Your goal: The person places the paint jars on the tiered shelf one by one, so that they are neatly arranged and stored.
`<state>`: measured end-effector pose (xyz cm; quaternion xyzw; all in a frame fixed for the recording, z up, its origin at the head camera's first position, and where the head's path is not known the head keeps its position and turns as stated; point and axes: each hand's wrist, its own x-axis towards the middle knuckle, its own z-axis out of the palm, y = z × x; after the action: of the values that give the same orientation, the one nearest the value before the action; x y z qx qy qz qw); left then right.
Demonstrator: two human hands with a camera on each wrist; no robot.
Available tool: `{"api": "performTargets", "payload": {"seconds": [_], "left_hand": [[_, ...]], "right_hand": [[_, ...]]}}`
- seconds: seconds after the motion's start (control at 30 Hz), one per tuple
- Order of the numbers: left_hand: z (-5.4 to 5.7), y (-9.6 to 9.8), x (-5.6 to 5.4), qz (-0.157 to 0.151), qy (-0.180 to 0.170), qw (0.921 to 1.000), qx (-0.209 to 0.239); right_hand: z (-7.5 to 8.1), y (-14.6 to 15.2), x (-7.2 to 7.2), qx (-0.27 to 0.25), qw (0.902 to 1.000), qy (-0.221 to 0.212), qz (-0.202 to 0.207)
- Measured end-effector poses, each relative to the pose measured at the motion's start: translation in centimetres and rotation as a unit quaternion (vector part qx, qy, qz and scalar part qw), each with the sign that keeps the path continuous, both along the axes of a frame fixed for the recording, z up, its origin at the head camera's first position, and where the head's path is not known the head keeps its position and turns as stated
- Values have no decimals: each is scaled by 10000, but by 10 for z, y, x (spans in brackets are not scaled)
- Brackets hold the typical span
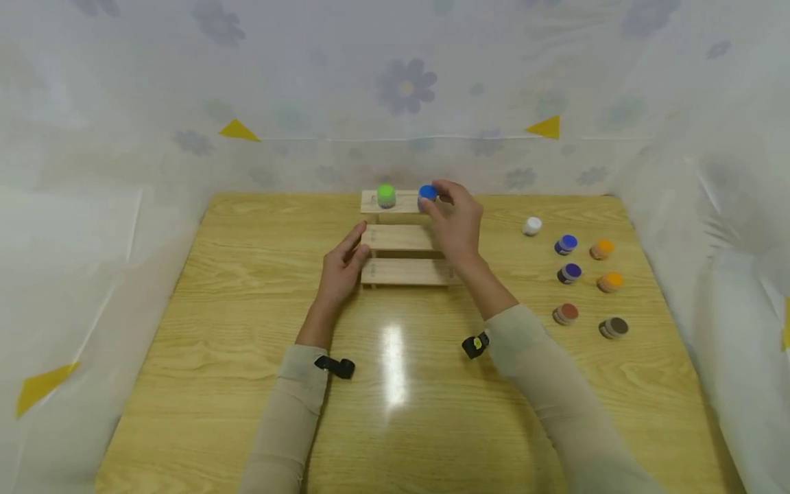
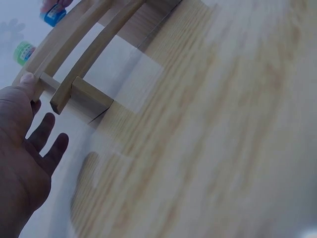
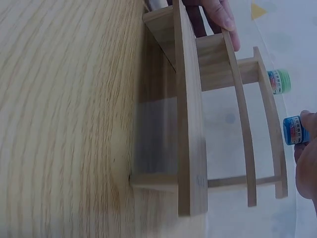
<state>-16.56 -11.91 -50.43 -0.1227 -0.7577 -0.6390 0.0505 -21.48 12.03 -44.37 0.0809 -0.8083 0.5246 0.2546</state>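
Observation:
A three-tier wooden rack [image 1: 404, 272] stands on the table. My left hand [image 1: 341, 271] holds the left end of its middle shelf, thumb and a finger at the board's edge; the remaining fingers [image 2: 60, 145] extend loosely below. Between the thumb and fingers of my right hand [image 1: 459, 223] is a small blue-lidded paint jar [image 1: 427, 195], upright at the right part of the top shelf. Whether its base touches the board is hard to tell. A green-lidded jar [image 3: 280, 81] sits on that shelf, to the left of the blue one.
Right of the rack, several jars are spread on the table: a white one [image 1: 532, 226], blue [image 1: 566, 244], purple [image 1: 570, 273], two orange [image 1: 602, 249], reddish-brown [image 1: 566, 314] and dark brown [image 1: 614, 327]. A flowered sheet [image 1: 345, 82] hangs behind the table.

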Motion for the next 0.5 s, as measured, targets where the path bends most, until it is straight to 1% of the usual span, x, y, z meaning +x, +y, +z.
{"api": "performTargets", "payload": {"seconds": [0.13,0.37,0.5], "left_hand": [[0,1,0,-14,45,10000,-1],[-2,2,1,46,8,10000,-12],[-3,2,3,108,-41,9999,14]], "right_hand": [[1,-8,-2,-74,10000,19,7],[-1,-19,-3,-212,9994,-280,-40],[-2,-21,-2,-202,9993,-319,-71]]}}
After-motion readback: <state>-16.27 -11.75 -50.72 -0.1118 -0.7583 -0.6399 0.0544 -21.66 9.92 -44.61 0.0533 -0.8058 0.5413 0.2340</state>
